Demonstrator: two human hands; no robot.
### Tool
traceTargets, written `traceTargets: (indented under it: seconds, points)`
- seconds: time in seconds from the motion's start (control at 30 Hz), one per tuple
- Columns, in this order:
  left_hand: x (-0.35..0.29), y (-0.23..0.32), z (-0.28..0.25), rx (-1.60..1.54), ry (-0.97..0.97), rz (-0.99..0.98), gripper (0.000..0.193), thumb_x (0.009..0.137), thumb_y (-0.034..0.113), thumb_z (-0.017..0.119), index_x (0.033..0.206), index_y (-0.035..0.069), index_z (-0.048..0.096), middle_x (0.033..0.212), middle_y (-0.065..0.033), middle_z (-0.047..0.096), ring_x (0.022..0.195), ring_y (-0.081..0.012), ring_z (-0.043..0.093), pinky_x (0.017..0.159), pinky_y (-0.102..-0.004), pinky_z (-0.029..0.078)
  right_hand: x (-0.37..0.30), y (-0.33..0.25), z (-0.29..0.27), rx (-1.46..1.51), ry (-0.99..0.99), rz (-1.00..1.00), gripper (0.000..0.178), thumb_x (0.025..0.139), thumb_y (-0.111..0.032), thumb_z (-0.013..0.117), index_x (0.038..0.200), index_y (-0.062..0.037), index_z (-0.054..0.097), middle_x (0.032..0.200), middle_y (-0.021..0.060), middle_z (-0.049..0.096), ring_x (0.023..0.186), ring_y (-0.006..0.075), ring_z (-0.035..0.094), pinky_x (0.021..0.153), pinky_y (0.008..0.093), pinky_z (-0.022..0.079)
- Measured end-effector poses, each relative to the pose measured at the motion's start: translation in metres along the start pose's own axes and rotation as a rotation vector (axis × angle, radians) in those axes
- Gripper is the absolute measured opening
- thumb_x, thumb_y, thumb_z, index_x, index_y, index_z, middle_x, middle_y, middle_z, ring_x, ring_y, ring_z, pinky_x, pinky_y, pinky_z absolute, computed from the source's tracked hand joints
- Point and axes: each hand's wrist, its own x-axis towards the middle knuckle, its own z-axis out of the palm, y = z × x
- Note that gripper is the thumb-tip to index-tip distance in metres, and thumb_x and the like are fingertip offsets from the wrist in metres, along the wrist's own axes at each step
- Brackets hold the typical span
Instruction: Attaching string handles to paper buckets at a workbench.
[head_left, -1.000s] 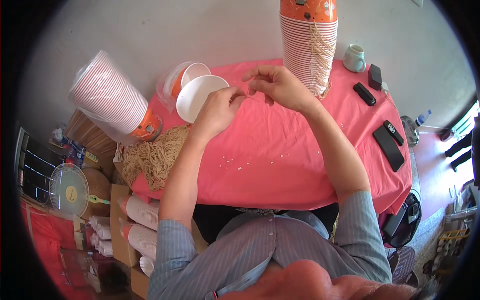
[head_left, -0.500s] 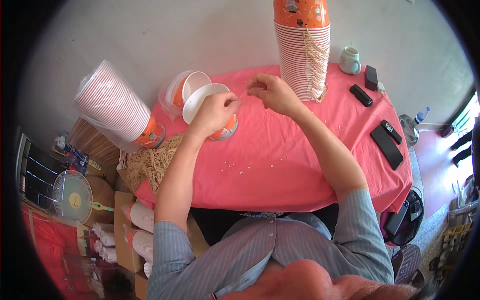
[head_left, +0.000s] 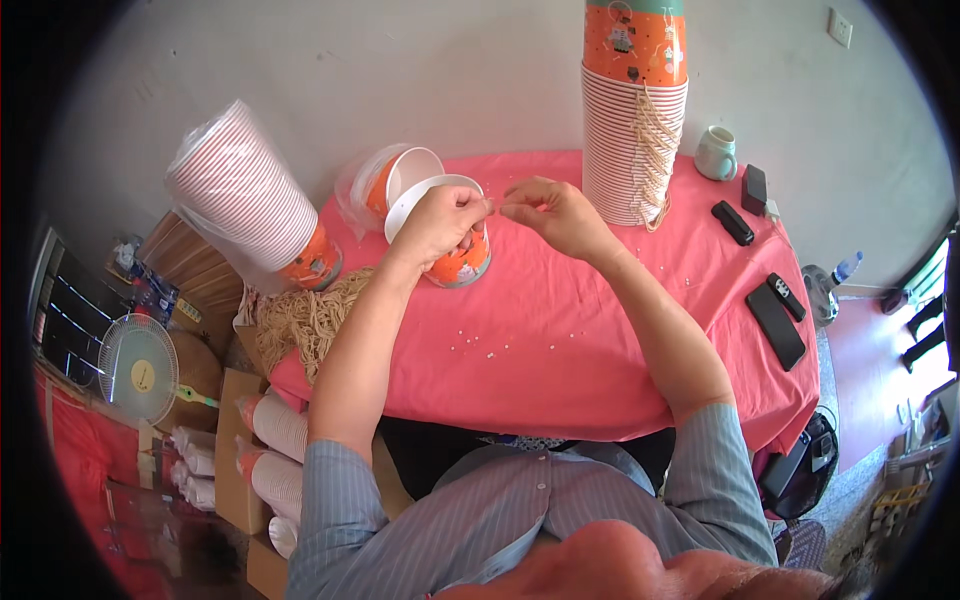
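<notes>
My left hand point(head_left: 445, 222) is closed in a pinch over the rim of an orange printed paper bucket point(head_left: 462, 268) with a white inside, which stands tilted on the pink-covered table. Close to its fingertips, my right hand point(head_left: 562, 215) is also pinched. Whatever is between the fingers of either hand is too small to make out. Behind the bucket lies a second orange bucket point(head_left: 414, 170), partly in a clear plastic bag. A heap of beige cords point(head_left: 308, 318) is by my left forearm.
At the back right rises a tall stack of nested buckets point(head_left: 608, 150) with cord loops point(head_left: 655, 155) hanging down. A plastic-wrapped bucket stack point(head_left: 240, 190) leans at the left. White bits point(head_left: 490, 355) dot the pink cloth point(head_left: 560, 390). A mug point(head_left: 716, 155) and phone point(head_left: 775, 330) sit right.
My hands have come closer together, fingertips now almost meeting. The whole view has shifted, so the table and stacks appear slightly lower and further right.
</notes>
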Motion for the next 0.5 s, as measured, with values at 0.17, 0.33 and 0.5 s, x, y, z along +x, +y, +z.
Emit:
traceTargets:
  seconds: [0.17,0.33,0.5]
  points:
    - [0.002,-0.003,-0.002,-0.037,-0.036,-0.011,0.028,0.109,0.022,0.071,0.092,0.001,0.071,0.076,-0.0014,0.067,0.057,-0.0061,0.058,0.051,-0.0252,0.044,0.002,0.004,0.000,0.049,0.116,0.001,0.023,0.101,-0.023,0.082,0.111,-0.0025,0.083,0.124,0.0097,0.080,0.107,0.0195,0.074,0.097,0.0376,0.059]
    - [-0.004,-0.007,-0.001,0.092,-0.011,0.013,0.026,0.107,0.020,0.070,0.092,0.000,0.073,0.076,-0.0006,0.069,0.058,-0.0064,0.059,0.051,-0.0259,0.044,0.002,0.008,-0.007,-0.009,0.254,0.098,0.022,0.096,-0.023,0.083,0.104,-0.0025,0.084,0.115,0.0124,0.081,0.102,0.0261,0.077,0.093,0.0402,0.060]
    - [0.001,-0.020,-0.006,0.169,0.088,0.061,0.026,0.106,0.018,0.070,0.089,-0.001,0.074,0.076,-0.0014,0.071,0.059,-0.0071,0.059,0.054,-0.0288,0.045,0.001,0.006,-0.007,-0.081,0.306,0.113,0.018,0.091,-0.020,0.083,0.099,-0.0034,0.082,0.109,0.0116,0.080,0.098,0.0286,0.076,0.088,0.0416,0.061]
